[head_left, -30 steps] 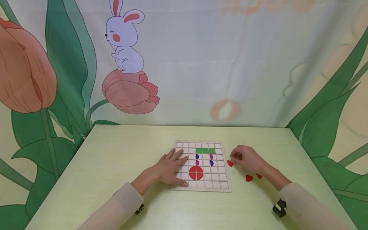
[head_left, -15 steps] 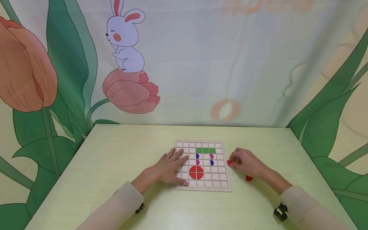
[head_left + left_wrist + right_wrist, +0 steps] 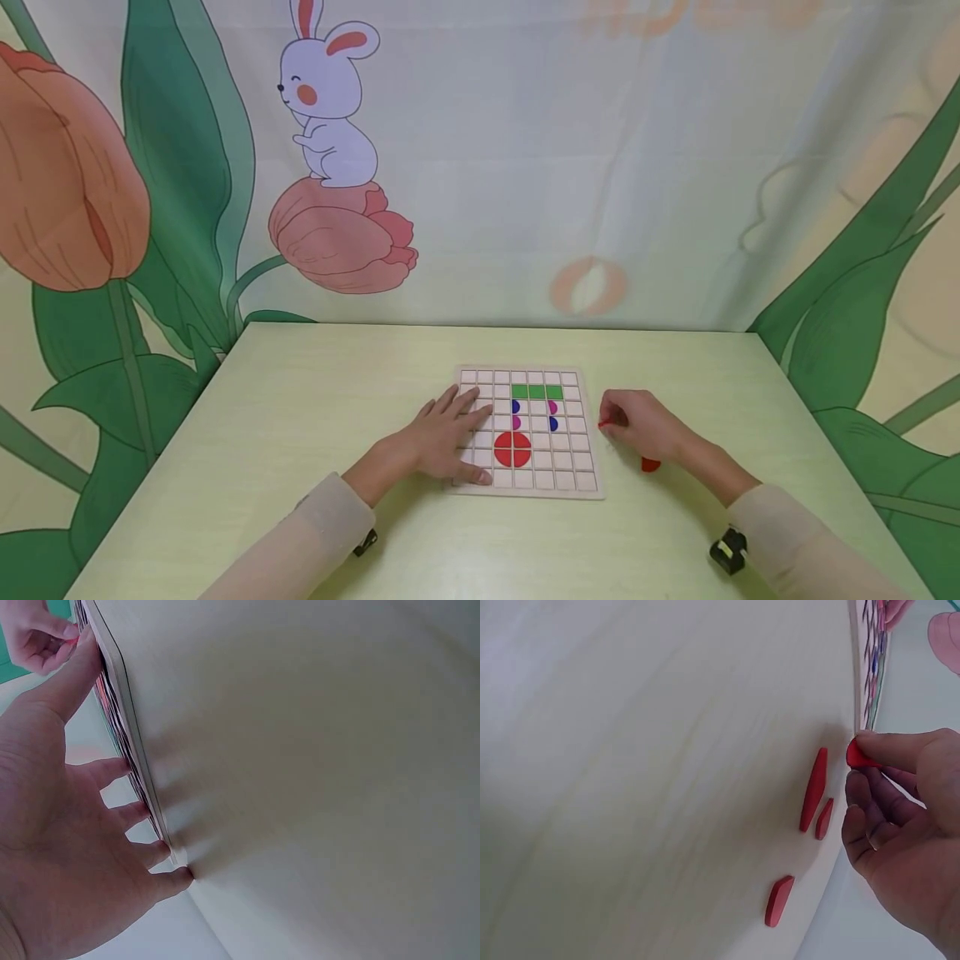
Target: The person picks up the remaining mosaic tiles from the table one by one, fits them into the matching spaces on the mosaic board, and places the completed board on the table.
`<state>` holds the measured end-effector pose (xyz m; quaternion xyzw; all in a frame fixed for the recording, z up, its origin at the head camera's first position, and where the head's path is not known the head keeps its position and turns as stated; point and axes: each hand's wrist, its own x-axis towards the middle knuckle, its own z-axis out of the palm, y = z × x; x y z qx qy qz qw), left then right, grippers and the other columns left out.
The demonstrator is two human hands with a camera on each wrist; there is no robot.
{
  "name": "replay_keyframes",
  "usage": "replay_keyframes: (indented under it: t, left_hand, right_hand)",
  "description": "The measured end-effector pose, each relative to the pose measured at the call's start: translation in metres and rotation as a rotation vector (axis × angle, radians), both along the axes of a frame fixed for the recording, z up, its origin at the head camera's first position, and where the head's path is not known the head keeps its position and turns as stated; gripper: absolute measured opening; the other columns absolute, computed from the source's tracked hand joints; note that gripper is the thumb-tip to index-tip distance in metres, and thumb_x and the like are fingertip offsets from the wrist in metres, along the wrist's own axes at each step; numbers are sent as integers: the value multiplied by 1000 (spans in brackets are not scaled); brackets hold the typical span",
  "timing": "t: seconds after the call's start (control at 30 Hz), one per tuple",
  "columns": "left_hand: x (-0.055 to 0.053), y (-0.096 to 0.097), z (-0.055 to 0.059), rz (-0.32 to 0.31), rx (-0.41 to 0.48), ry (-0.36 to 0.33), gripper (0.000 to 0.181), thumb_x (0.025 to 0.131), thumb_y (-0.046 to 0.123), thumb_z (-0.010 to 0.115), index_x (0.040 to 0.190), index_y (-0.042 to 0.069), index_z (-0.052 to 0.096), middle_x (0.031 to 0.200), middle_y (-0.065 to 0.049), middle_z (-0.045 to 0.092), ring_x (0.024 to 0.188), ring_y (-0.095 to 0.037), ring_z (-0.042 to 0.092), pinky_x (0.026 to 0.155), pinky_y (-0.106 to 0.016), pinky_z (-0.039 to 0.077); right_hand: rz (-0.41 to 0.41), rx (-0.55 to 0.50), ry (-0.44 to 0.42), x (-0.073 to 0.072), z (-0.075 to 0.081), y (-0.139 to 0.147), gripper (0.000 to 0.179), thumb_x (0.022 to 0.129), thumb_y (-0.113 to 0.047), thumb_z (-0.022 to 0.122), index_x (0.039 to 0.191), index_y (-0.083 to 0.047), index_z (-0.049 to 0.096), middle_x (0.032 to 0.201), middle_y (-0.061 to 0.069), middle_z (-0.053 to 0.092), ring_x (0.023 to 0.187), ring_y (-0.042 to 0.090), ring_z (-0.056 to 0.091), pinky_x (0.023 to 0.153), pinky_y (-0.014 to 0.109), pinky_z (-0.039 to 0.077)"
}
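While our left hand (image 3: 438, 440) lay flat, fingers spread, on the grid board (image 3: 558, 475), our right hand (image 3: 643, 427) pinched a red piece (image 3: 857, 755) just beside the board, over the desk (image 3: 300, 400).

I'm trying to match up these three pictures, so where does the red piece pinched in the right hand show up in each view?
Head: the red piece is a sliver at the right hand fingertips, just right of the board.
Left wrist: cannot tell; the right hand shows top left, the piece not clearly.
Right wrist: the red piece is at centre right, pinched by the right hand.
Shared landmark: the board's edge.
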<state>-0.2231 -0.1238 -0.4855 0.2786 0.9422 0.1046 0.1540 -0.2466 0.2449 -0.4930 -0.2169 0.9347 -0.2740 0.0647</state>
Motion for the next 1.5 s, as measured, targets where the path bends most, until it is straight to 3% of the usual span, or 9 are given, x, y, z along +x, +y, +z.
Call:
replay_keyframes:
  t: [0.27,0.5,0.67,0.93,1.13,1.3,1.5]
  left_hand:
    - [0,1,-1,0,-8,7,110,85,74,73,170,23,27,178,-11,8,162,-43,1,126,-67,15]
    - [-1,0,-3,-12,-9,21,111,85,76,71,170,22,26,178,-12,9,162,-44,3,126,-67,15]
    - [-2,0,-4,-8,-9,16,110,85,76,71,170,22,26,178,-11,8,162,-43,2,126,-67,15]
    - [-1,0,-4,-4,-16,5,111,85,76,71,170,22,26,178,-11,8,162,-43,1,126,-66,15]
    - [-6,1,-2,-6,-27,31,111,85,77,70,170,22,25,178,-11,7,162,-43,1,126,-66,16]
    - [-5,1,-3,-5,-3,2,112,85,76,71,171,22,25,179,-11,7,163,-42,0,126,-67,14]
    - [-3,1,-7,-6,-20,16,112,85,79,69,171,23,25,179,-11,7,163,-42,0,126,-66,15]
  right_hand:
    - [55,-112,31,1,7,-12,11,97,-2,76,103,-10,75,89,-4,69,83,16,61,74,27,54]
    - [62,-246,-76,1,11,-39,5,99,-8,76,98,-11,72,92,-3,70,88,19,62,78,28,53]
    - [19,-343,-150,3,8,-59,4,97,-12,78,99,-10,75,93,0,71,90,22,60,79,31,52]
    - [12,-245,-128,5,1,-75,8,97,-9,78,97,-15,73,89,-4,68,86,20,61,76,31,53]
    - [50,-206,-118,2,2,-77,6,98,-10,78,96,-14,74,87,-4,68,82,19,59,73,28,51]
    - [100,-166,-85,2,0,-74,7,96,-9,79,94,-14,75,84,-6,65,78,16,57,68,26,49]
    - [166,-147,-55,4,-2,-72,9,95,-5,78,94,-14,77,91,-5,66,85,18,57,71,26,51]
